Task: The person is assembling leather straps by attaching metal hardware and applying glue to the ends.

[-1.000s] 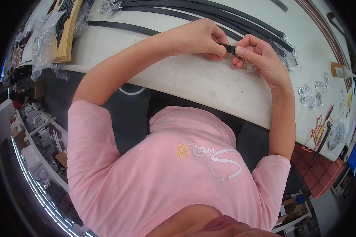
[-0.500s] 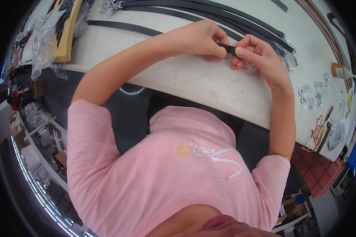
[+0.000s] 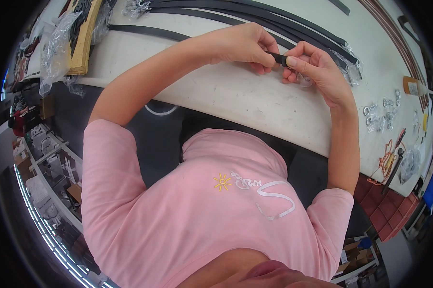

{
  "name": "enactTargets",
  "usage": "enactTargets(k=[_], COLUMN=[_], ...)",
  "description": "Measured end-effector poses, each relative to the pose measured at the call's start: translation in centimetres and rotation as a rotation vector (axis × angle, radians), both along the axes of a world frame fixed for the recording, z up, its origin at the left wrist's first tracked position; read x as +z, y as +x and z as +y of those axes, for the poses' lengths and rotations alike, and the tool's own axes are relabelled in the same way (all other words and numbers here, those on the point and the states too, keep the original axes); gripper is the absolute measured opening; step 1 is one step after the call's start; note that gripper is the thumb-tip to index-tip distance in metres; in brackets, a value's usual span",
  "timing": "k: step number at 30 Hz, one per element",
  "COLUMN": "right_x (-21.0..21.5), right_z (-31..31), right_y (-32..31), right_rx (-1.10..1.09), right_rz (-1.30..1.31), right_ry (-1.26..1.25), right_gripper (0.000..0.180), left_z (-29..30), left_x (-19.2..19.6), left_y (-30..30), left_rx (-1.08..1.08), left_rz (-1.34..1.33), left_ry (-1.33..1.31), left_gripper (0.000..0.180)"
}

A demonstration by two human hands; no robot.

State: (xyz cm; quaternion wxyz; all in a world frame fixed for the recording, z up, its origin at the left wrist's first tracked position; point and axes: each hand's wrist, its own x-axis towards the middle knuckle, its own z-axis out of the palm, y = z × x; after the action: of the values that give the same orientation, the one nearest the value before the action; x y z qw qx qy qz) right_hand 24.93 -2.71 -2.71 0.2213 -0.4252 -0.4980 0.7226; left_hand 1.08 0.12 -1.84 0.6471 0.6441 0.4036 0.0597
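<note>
Between my two hands, above the white table [image 3: 216, 98], is the end of a black strap [image 3: 277, 57]. My left hand [image 3: 252, 47] pinches it from the left with thumb and fingers. From the right, my right hand [image 3: 312, 65] presses its thumb on the strap's end. A bit of clear plastic [image 3: 304, 80] shows under the right fingers; what it wraps is hidden. Several long black straps [image 3: 216, 10] lie side by side beyond my hands, with plastic-wrapped ends [image 3: 347, 67] near my right hand.
At the far left stands a yellow-edged tray [image 3: 84, 53] of black strips with plastic wrap [image 3: 55, 57] hanging off it. To the right lie several small bagged metal hooks [image 3: 382, 115], an orange-labelled bottle [image 3: 412, 86] and a dark-handled tool [image 3: 393, 165]. A red-brown crate [image 3: 384, 204] sits below the table edge.
Both hands keep nearly the same place and grip on the black strap. My left fingers have shifted very slightly; the rest of the scene looks the same.
</note>
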Motion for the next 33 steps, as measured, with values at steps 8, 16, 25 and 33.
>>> enactTargets(k=[8,16,25,33], right_x=[0.0,0.0,0.2,0.2], right_z=[0.0,-0.1,0.0,0.0], right_y=[0.1,-0.1,-0.1,0.0], right_rx=[-0.002,0.004,-0.012,-0.019], right_rz=[0.005,-0.008,-0.009,0.016], right_ry=[-0.002,0.003,-0.001,-0.013], right_gripper=[0.025,0.025,0.023,0.021], left_z=[0.9,0.2,0.7,0.7], left_x=[0.1,-0.4,0.3,0.3], left_y=[-0.1,0.1,-0.1,-0.1], left_rx=[0.008,-0.030,0.013,0.026], left_rz=[-0.001,0.025,-0.003,-0.009], left_ry=[-0.141,-0.023,-0.113,-0.109], left_gripper=[0.020,0.017,0.018,0.020])
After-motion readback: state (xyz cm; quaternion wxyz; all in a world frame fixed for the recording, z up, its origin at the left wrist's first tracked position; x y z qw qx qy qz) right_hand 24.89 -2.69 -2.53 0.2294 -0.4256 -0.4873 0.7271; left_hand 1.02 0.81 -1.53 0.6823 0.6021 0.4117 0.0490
